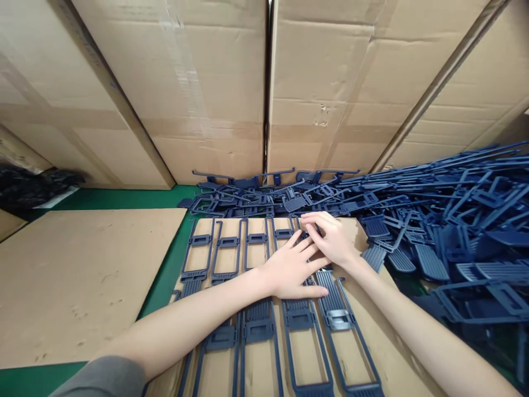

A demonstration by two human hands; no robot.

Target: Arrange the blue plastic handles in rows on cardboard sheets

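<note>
My left hand (pixel 291 271) lies palm down with its fingers spread over the dark blue plastic frames near the middle of the cardboard sheet (pixel 351 353). Against its fingertips, at the upper right, is my right hand (pixel 328 237), its fingers bent and close together; what they hold, if anything, is hidden. Several blue frames lie side by side in two rows on the sheet, such as one upper left frame (pixel 200 240) and one lower right frame (pixel 339 320) with a shiny silvery patch. Both hands cover parts of the frames beneath them.
A large heap of loose blue frames (pixel 430 259) spreads along the back and right. Tall cardboard boxes (pixel 198 94) stand behind. At the left, another flat cardboard sheet (pixel 82 281) lies on the green surface (pixel 165 275), with a black plastic bag (pixel 33 184) beyond it.
</note>
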